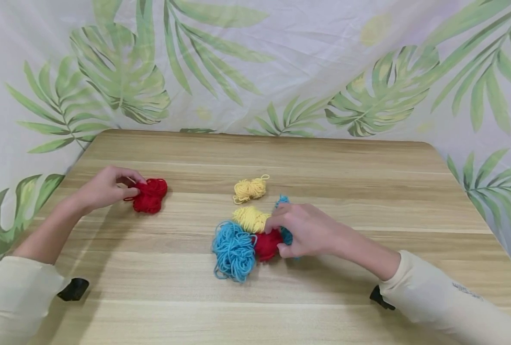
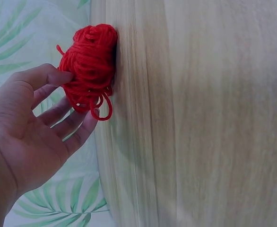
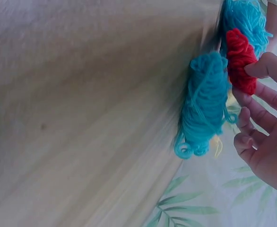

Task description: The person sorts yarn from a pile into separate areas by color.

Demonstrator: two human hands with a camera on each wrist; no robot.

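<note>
At the left of the table my left hand (image 1: 108, 188) pinches one side of a red yarn bundle (image 1: 153, 195) between thumb and fingers; loose loops hang from it in the left wrist view. Nearer the middle, my right hand (image 1: 313, 230) has its thumb and index finger on a second red yarn bundle (image 3: 241, 61). This one is wedged among a big loose light-blue yarn bundle (image 1: 234, 251), a yellow yarn bundle (image 1: 251, 219) and a darker blue yarn bundle (image 3: 205, 104). In the head view the right hand partly covers the darker blue one.
A smaller yellow yarn bundle (image 1: 250, 189) with a loose loop lies just behind the group. The wooden table (image 1: 152, 297) ends at a leaf-patterned cloth (image 1: 281, 57) at the back. Black wrist straps show at both sleeves.
</note>
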